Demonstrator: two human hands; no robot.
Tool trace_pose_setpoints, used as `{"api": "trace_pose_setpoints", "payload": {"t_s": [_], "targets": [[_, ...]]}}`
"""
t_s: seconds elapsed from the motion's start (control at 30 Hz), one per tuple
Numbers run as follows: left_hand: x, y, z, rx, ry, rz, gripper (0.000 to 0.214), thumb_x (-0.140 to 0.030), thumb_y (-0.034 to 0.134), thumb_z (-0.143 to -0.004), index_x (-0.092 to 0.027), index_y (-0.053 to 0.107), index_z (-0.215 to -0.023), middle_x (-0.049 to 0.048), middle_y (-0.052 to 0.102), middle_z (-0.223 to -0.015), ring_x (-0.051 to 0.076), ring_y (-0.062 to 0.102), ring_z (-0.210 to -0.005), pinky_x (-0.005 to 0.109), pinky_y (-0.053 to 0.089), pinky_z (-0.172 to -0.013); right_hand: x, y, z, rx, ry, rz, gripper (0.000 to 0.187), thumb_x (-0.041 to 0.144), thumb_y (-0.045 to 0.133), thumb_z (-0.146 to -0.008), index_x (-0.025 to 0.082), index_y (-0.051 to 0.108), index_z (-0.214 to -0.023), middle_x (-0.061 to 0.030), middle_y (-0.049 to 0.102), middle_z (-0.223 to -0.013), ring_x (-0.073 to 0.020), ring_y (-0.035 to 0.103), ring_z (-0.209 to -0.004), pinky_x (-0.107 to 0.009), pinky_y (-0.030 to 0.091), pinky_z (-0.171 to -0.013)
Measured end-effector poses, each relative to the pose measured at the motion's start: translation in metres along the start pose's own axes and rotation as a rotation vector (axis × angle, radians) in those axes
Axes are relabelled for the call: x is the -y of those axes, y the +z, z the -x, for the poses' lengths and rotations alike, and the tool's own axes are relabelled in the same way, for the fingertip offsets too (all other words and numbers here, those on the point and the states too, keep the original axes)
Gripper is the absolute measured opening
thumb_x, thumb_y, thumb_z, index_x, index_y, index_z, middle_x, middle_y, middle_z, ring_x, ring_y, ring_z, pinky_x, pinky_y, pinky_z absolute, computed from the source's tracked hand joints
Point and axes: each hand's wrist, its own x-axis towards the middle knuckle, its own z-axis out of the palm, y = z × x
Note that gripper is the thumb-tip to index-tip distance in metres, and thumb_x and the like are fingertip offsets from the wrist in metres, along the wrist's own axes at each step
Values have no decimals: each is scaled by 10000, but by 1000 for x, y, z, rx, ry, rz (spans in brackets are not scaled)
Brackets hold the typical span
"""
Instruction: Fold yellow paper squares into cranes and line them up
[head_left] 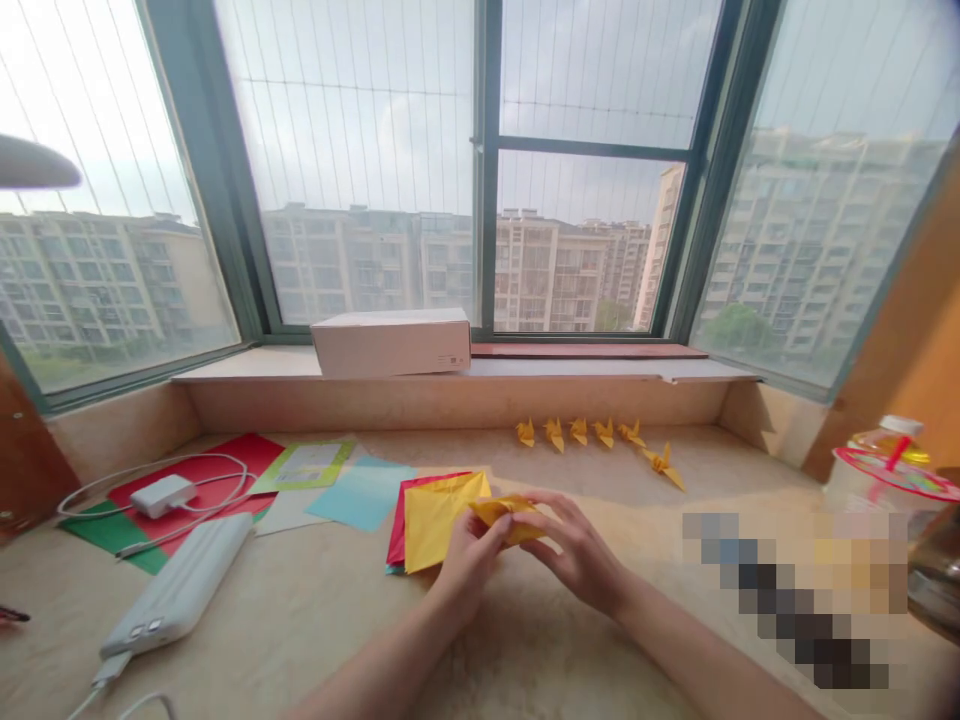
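Observation:
Both my hands pinch a partly folded yellow paper piece [504,512] just above the beige counter [315,610]. My left hand [466,560] grips its near left end with closed fingers. My right hand [576,550] holds the right side, fingers curled over it. Right behind the hands lies a stack of square paper sheets [429,520], yellow on top of red. Further back, near the wall, several finished yellow paper cranes [577,432] stand in a row, with one more crane [663,464] lying apart to the right.
A white power bank [180,588] with a cable lies at the left, beside a white charger [163,494] on red and green sheets. A light blue sheet [363,492] lies centre-left. A white box [391,342] sits on the window sill. A bottle [892,462] stands at the right edge.

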Motion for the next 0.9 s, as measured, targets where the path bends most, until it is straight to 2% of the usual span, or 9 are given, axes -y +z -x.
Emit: {"api": "trace_pose_setpoints", "payload": {"t_s": [0.17, 0.3, 0.57, 0.77, 0.9], "targets": [[-11, 8, 6, 37, -11, 72, 360, -400, 730, -792, -136, 690, -1034, 130, 730, -1072, 271, 690, -993, 393, 550, -879, -4, -2, 5, -39, 21, 34, 327, 246, 600, -936, 286, 634, -1259, -112, 571, -1333, -261, 555, -1236, -466, 505, -1002], [-10, 9, 8, 55, -39, 92, 350, -377, 730, -804, -132, 706, -1054, 135, 739, -1078, 272, 698, -999, 402, 549, -901, -2, -5, 7, -32, 1, 131, 374, 248, 600, -933, 298, 613, -1304, -127, 478, -1428, -288, 513, -1269, -500, 476, -1014], [-7, 7, 10, 30, -103, 94, 373, -377, 757, -791, -118, 732, -1058, 143, 748, -1066, 287, 695, -1028, 413, 520, -968, 9, -9, 1, -50, -117, 230, 360, 199, 625, -917, 346, 655, -1245, -109, 450, -1442, -295, 475, -1290, -531, 409, -1048], [-8, 8, 11, 38, -117, 115, 326, -326, 757, -795, -137, 734, -1060, 125, 741, -1104, 276, 682, -1060, 423, 494, -1016, 5, -5, 2, -69, -23, 159, 267, 239, 647, -914, 361, 706, -1144, -84, 475, -1424, -285, 488, -1263, -522, 392, -1035], [-10, 10, 12, 8, -108, 116, 322, -325, 760, -791, -140, 730, -1053, 117, 742, -1104, 269, 679, -1064, 412, 500, -1009, 7, -2, 5, -114, 104, 50, 157, 244, 619, -927, 298, 728, -1026, -81, 534, -1365, -276, 507, -1234, -497, 407, -1011]]}}
